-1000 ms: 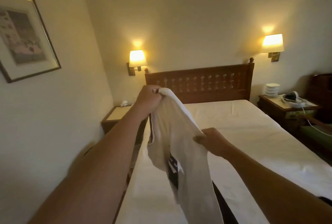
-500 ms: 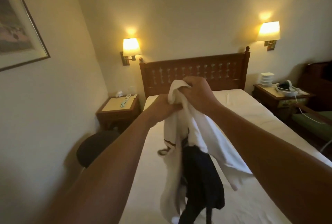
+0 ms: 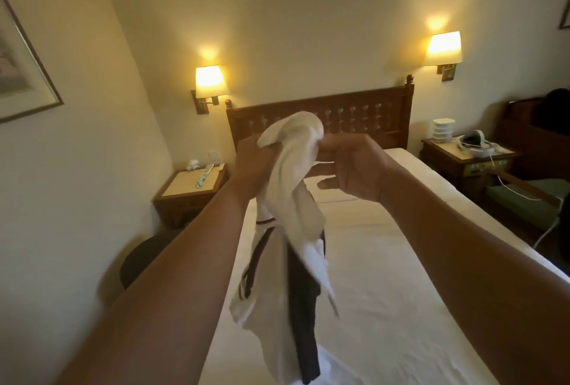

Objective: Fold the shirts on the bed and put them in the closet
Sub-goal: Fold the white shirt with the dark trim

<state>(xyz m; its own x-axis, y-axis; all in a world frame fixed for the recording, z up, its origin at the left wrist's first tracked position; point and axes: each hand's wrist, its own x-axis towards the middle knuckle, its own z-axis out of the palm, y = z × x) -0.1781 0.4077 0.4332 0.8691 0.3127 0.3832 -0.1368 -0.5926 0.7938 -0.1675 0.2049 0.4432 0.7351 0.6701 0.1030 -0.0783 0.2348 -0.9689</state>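
Note:
A white shirt [image 3: 291,187] with dark stripes and a dark inner part hangs bunched in the air above the bed [image 3: 385,276]. My left hand [image 3: 254,165] grips its top edge on the left. My right hand [image 3: 354,165] pinches the same top edge just to the right, fingers curled. The two hands are close together, in front of the wooden headboard [image 3: 354,116]. The shirt's lower end dangles down to the white sheet near the bottom of the view.
A wooden nightstand [image 3: 191,190] with small items stands left of the bed, with a dark round stool [image 3: 145,258] in front of it. Another nightstand [image 3: 462,162] with a headset and white boxes, plus a green-cushioned chair [image 3: 533,196], stand on the right. Two wall lamps are lit.
My right hand rose from the shirt's middle to its top edge beside my left hand, then shifted slightly right. The shirt now hangs bunched, and the view has tilted down.

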